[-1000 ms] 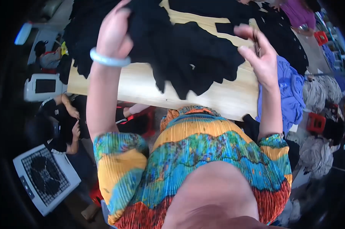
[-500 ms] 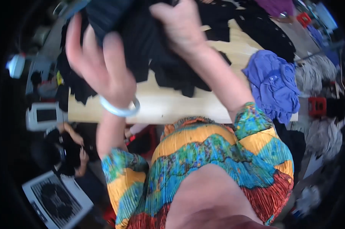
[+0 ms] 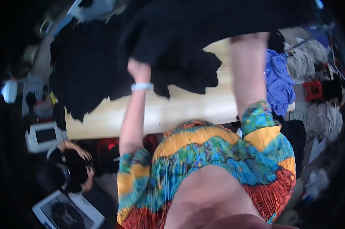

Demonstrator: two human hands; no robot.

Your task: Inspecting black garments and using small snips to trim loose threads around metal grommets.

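A large black cloth (image 3: 203, 23) is lifted and stretched across the top of the view, close to me. My left hand (image 3: 139, 70), with a pale bangle at the wrist, is closed at the cloth's lower left edge; the cloth covers part of its fingers. My right forearm (image 3: 250, 72) reaches up on the right and passes behind the cloth, which hides that hand and its fingers. Beneath, more black fabric pieces (image 3: 81, 72) with jagged edges lie spread over the left and middle of the light wooden table (image 3: 180, 110).
A crumpled blue-purple garment (image 3: 279, 84) lies at the table's right end. Beyond it are grey cloth piles (image 3: 308, 63) and a red stool (image 3: 312, 90). At lower left another person's hands (image 3: 82, 152) show beside a white-framed fan (image 3: 67, 213).
The black cloth has been raised and spread wide to the right. My left hand has gone from open fingers to closed at its edge. My right arm has moved right, its hand now hidden.
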